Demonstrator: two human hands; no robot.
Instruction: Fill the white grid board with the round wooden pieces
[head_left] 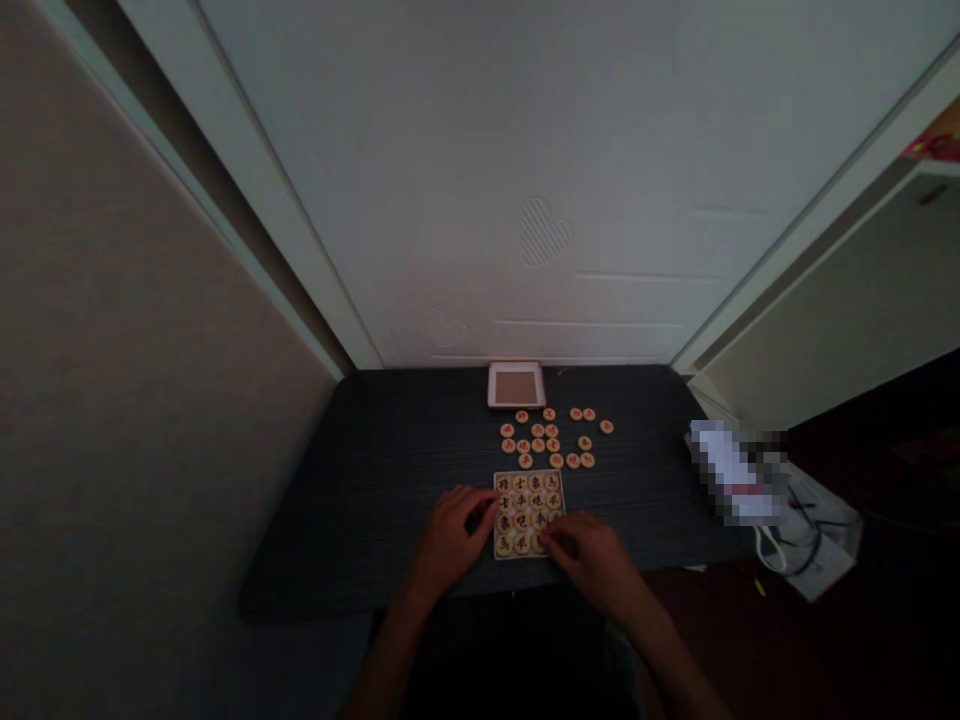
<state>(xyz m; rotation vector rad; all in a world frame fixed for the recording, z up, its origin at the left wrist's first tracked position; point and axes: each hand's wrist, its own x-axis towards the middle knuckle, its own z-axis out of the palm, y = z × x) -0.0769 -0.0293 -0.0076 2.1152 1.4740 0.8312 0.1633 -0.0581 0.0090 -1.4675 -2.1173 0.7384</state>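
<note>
A square box (pixel 529 472) near the table's front edge holds rows of round wooden pieces with black characters. My left hand (pixel 455 530) is at its left side, thumb and forefinger curved towards each other at the rim, with nothing visible between them. At the lower right corner, my right hand (pixel 589 555) has its fingertips on the pieces, partly covering some of them. Whether it grips one is hidden. Beyond the box lie several loose round pieces with red characters (pixel 538 446), spread over the dark table.
A box lid or tray (pixel 517 385) lies at the back of the dark table (pixel 360 480), against the white wall panel. Off the table's right end are a blurred-out object (pixel 731 475) and a white container (pixel 817 560) with cables.
</note>
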